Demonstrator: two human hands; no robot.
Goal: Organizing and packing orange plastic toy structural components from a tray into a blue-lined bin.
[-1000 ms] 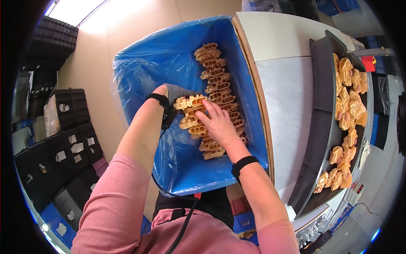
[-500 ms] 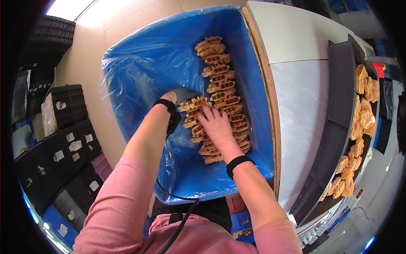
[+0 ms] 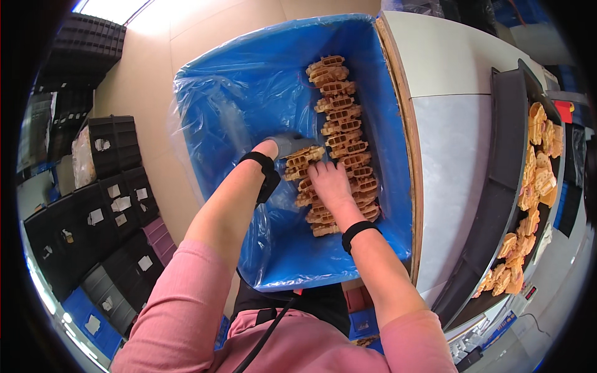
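Inside a large bin lined with blue plastic film (image 3: 249, 74), tan ribbed plastic parts (image 3: 342, 116) stand in a long stacked row along the right side. A shorter row (image 3: 320, 217) stands beside its near end. My left hand (image 3: 292, 145), in a grey glove, curls round the far side of a tan part (image 3: 303, 156) at the top of the shorter row; its fingertips are partly hidden. My right hand (image 3: 333, 185) is bare, its fingers bent slightly apart over the parts just below and to the right, touching them.
A wooden edge (image 3: 403, 124) and a pale tabletop (image 3: 441, 174) border the bin on the right. Beyond lies a black tray (image 3: 497, 168) with more tan parts (image 3: 538, 177). Black crates (image 3: 112, 146) stand on the left. A dark cable (image 3: 272, 336) hangs before me.
The view has shifted, so the bin appears further right. My right hand's fingers, spread flat over the parts before, are now drawn in and bent. My left hand stays at the same part.
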